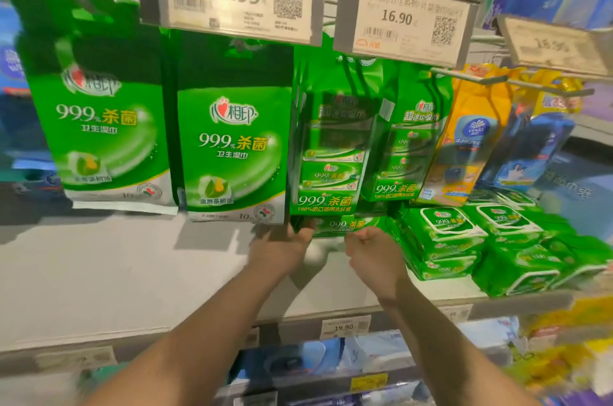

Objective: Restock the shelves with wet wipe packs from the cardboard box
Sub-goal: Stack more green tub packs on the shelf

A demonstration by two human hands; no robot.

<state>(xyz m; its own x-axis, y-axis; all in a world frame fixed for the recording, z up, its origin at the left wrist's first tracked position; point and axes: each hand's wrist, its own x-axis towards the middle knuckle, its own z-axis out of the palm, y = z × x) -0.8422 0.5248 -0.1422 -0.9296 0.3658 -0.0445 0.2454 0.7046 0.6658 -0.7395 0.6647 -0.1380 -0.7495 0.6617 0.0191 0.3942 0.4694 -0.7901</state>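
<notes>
A green wet wipe pack [345, 225] lies flat at the back of the white shelf [132, 273], just under the hanging green multi-packs [331, 157]. My left hand [285, 248] grips the pack's left end. My right hand [373, 251] is curled at its right front edge and seems to hold it there. Much of the pack is hidden by the hanging packs above it. Stacks of the same green lidded wipe packs [447, 239] sit directly to the right. The cardboard box is out of view.
Two large green sachet packs [232, 147] hang from pegs left of my hands, and yellow and blue packs [464, 140] hang at right. Price tags [401, 21] jut out overhead. Bare shelf stretches to the left. Blue packs [365, 356] fill the shelf below.
</notes>
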